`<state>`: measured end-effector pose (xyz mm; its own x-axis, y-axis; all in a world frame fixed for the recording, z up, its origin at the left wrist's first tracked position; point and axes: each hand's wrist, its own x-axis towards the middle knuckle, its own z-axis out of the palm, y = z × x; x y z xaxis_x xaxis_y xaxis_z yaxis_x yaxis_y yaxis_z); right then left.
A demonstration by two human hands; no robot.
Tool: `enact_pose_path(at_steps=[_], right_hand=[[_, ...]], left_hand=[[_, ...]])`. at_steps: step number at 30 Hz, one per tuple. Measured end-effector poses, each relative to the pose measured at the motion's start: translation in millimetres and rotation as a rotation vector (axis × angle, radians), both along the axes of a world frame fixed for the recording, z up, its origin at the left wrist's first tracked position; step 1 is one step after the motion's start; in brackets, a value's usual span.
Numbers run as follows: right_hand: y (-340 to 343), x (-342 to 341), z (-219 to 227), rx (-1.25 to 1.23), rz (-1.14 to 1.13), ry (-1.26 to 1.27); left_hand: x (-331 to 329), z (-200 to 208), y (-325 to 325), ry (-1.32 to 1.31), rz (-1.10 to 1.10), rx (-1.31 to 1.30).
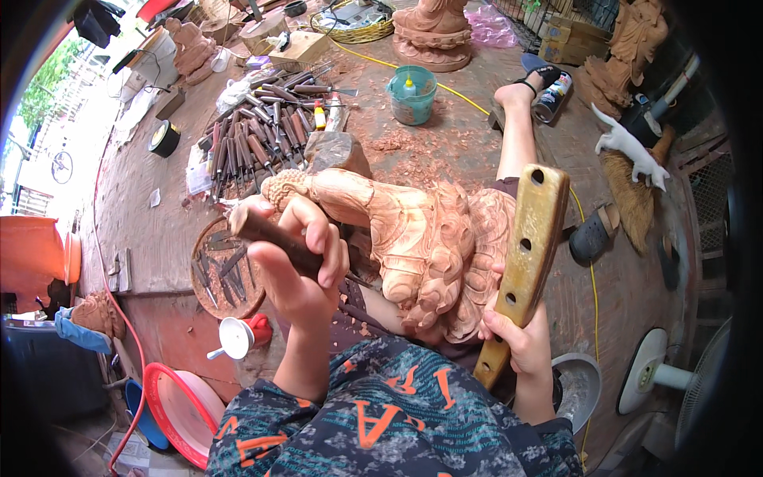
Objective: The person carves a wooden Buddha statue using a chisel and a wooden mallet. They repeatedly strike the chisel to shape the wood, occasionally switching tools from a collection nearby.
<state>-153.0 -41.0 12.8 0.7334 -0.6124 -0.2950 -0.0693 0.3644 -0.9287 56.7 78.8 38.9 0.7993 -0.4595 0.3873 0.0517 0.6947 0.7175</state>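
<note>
A tool (266,233) is gripped in the left hand (306,290), a bar (532,219) in the right hand (520,338), fingers curled, the statue (405,238) between. Blades (232,262) are held in a tray (253,300), a bottle (408,89) in a bucket (413,113).

Statue (409,238): bare wood, matt, its surface carved in relief. Bar (531,246): smooth, faintly glossy. Tool handle (278,242): smooth wood. Bucket (412,107): translucent plastic. Shirt (389,421): matt printed cloth. Bag (490,28): crinkled, shiny plastic film.
</note>
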Motion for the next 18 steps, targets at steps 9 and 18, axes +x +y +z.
enact_pose_path(at_steps=[9,18], right_hand=[[-7,-3,-4,0.138,0.019,-0.083],[-8,-2,-5,0.152,0.036,-0.1]], left_hand=[[24,-12,-24,-0.085,0.045,-0.166],[35,-31,-41,-0.03,0.091,-0.051]])
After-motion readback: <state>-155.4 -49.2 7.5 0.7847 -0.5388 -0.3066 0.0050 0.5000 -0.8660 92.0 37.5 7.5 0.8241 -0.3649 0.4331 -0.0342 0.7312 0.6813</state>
